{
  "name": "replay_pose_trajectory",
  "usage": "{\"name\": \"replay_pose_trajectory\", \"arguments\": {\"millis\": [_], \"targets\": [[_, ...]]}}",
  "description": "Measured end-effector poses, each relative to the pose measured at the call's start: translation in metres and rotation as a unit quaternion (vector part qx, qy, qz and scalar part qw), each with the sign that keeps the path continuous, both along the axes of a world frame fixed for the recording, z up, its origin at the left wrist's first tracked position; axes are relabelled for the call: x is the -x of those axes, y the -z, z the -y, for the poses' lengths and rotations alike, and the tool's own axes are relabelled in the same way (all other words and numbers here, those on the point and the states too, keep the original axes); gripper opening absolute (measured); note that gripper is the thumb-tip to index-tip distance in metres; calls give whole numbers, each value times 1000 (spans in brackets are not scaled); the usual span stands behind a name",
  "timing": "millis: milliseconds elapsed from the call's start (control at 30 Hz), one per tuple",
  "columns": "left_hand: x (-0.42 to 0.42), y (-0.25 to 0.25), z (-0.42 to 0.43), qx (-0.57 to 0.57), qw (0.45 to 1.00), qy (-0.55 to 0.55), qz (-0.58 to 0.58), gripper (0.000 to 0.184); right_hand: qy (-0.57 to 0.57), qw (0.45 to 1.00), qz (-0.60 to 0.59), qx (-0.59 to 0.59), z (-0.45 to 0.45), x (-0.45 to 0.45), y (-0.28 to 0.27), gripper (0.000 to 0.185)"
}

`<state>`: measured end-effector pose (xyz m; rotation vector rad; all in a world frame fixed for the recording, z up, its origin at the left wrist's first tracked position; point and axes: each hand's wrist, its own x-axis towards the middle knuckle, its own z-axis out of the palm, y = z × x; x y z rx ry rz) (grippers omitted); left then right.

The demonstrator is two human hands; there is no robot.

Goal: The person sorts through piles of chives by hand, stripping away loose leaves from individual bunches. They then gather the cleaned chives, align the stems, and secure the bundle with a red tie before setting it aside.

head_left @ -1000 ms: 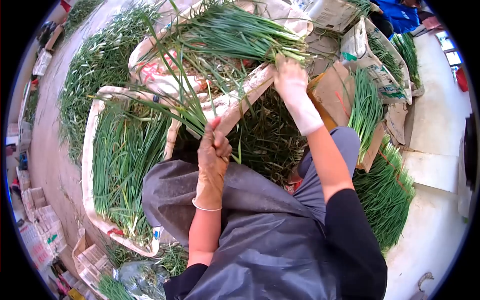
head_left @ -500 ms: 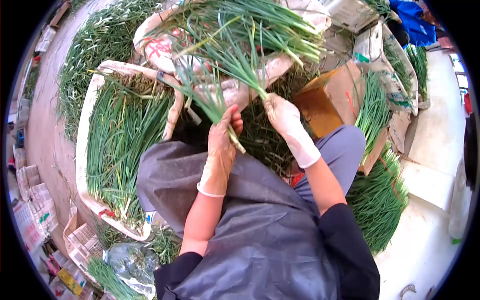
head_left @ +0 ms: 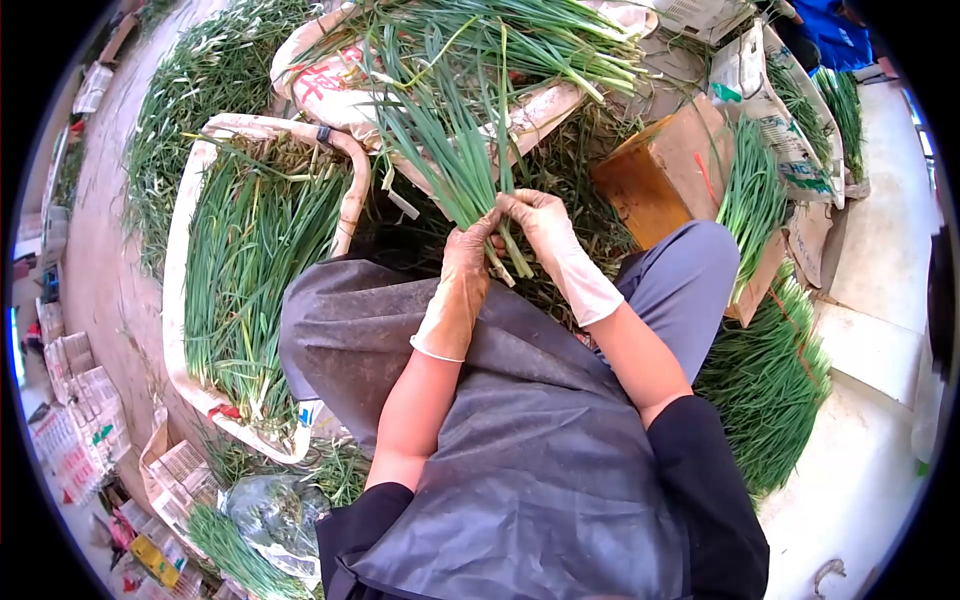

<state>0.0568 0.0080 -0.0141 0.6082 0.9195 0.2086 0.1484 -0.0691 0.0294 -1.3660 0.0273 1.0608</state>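
Note:
My left hand (head_left: pixel 468 265), in a thin glove, is closed around a small bunch of green stalks (head_left: pixel 460 175) near its pale root ends. My right hand (head_left: pixel 543 228), also gloved, touches the same bunch from the right, its thumb and fingers pinched on the stalks. Leaves fan up and away from both hands, and the cut ends stick out below them. Just beyond lies a larger pile of green stalks (head_left: pixel 520 45) on a padded, cloth-wrapped basket (head_left: pixel 345 100).
A white-rimmed basket (head_left: pixel 178 300) of stalks stands at left. Cut greens (head_left: pixel 200 110) cover the floor behind it. To the right are a cardboard box (head_left: pixel 665 170), tied bundles (head_left: pixel 765 390) and a white crate (head_left: pixel 750 90). A plastic bag (head_left: pixel 275 520) lies lower left.
My right hand has drawn back from the pile with stalks and moved left to meet my left hand. The two small bunches are now together.

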Motion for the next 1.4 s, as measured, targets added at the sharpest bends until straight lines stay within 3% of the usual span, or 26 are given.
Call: {"name": "replay_pose_trajectory", "arguments": {"millis": [133,200,267,300,333,367,400,433,467,533,600,667,700,733,800,833,867,933,967,1000,1133,1200,1267,1333,1367,1400], "targets": [[2,-3,-5,-60,997,-37,10,24,24,995,80,-52,21,-1,-15,21],[4,-10,-10,-45,996,-74,7,25,15,989,10,-143,54,-11,-5,23],[3,-7,-15,4,992,-126,24,24,-145,989,-21,35,88,-32,-4,28],[3,-14,-15,5,994,-107,20,26,-253,938,150,186,96,-36,9,32],[4,-20,-14,6,994,-107,20,26,-341,826,311,324,103,-37,24,36],[3,-26,-13,56,991,-94,79,27,-278,673,544,417,93,-17,13,47],[1,-30,-11,108,981,-83,137,28,-275,759,510,297,83,-17,4,50],[2,-34,-10,127,977,-62,158,29,-225,895,351,156,64,-12,-6,49],[4,-27,-10,136,970,-19,201,32,-156,974,167,5,45,-3,-13,48],[2,-11,-6,184,958,18,221,35,-201,971,129,-19,15,2,-22,48],[-2,-10,-4,199,960,0,199,38,-186,975,120,37,5,2,-14,42],[-3,-12,-6,171,975,-45,136,41,-171,898,393,99,0,3,-10,37],[0,-15,-9,216,962,6,167,45,-242,786,549,148,3,0,-12,37],[0,-18,-7,219,962,2,165,45,-272,734,610,118,4,-2,-12,35],[-5,-26,-2,101,984,17,145,40,-130,825,550,-14,11,1,-2,32],[-1,-23,-8,138,978,55,148,32,-76,903,423,17,23,3,-1,29],[-4,-27,-8,132,976,46,169,28,-16,899,437,17,26,13,-37,38],[-4,-22,-6,94,985,32,144,29,-174,662,724,90,33,11,-63,49],[-5,-22,-4,123,979,32,160,30,-204,616,745,152,35,24,-62,56],[-7,-24,-3,151,972,34,177,31,-230,582,754,200,33,32,-56,46],[-7,-26,-4,193,959,32,204,35,-173,598,765,164,33,30,-12,21],[-5,-24,-5,207,954,17,215,34,-115,823,548,99,31,32,-11,13],[-5,-21,-4,142,959,17,243,33,-122,931,340,61,31,24,-12,11],[-3,-24,-3,142,959,12,245,30,-113,979,165,28,33,19,-19,11],[-3,-25,-2,126,964,17,235,28,-112,979,166,28,35,17,-17,11],[-4,-26,-2,110,968,21,226,26,-118,958,259,29,38,16,-12,10]]}}
